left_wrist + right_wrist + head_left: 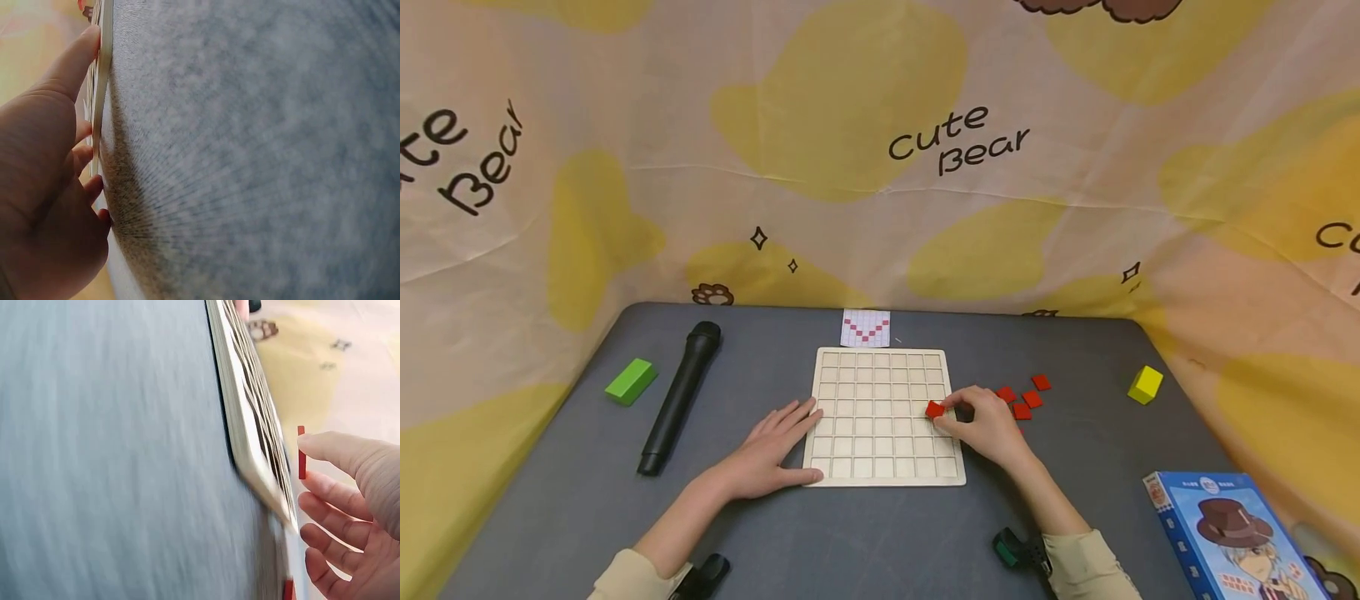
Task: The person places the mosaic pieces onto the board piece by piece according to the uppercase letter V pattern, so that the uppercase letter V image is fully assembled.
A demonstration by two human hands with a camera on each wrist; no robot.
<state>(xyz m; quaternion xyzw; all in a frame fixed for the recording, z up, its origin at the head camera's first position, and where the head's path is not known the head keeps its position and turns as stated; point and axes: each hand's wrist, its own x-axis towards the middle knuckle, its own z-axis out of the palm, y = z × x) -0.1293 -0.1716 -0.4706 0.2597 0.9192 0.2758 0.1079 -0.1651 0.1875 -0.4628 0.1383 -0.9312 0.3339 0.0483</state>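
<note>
Red tile [934, 409] pinched in right hand [985, 423] above right part of grid board [880, 429]; left hand [771, 457] spread at board's left edge.
We see the tile between right thumb and index finger, raised off the board in the right wrist view; left fingers are extended, grasping nothing, touching the rim. Just right of the right hand we see loose red tiles [1032, 399] on the grey table [880, 542]; behind the board, a pattern card [866, 328]. Farther out we have a black microphone [681, 400] and green block [631, 382] left, yellow block [1145, 385] and blue box [1232, 533] right.
</note>
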